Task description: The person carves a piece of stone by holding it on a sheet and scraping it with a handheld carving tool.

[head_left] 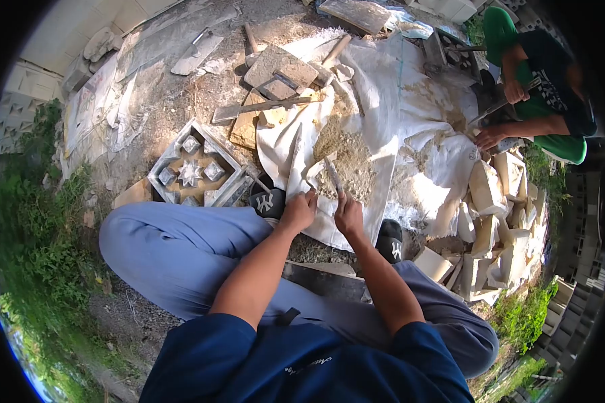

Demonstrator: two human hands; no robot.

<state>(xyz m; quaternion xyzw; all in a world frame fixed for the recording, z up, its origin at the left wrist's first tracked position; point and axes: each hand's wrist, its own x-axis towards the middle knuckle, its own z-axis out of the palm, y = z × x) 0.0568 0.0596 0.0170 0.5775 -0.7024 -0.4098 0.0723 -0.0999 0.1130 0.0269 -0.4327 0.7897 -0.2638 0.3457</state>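
Observation:
My right hand is closed around the near end of a narrow, greyish tool. It points away from me over a heap of sandy rubble, and I cannot tell its exact kind. Beside it on the left, my left hand has its fingers curled together near a small pale piece; what they hold is hidden. Both hands are low over a white sheet, between my two dark slippers. A square mould with star and diamond shapes lies to the left of my left hand.
A co-worker crouches at the right, holding a tool over the sheet. Pale broken blocks are piled at the right. Beyond my hands lie a stone slab, a wooden bar and a trowel. Another mould stands at back right.

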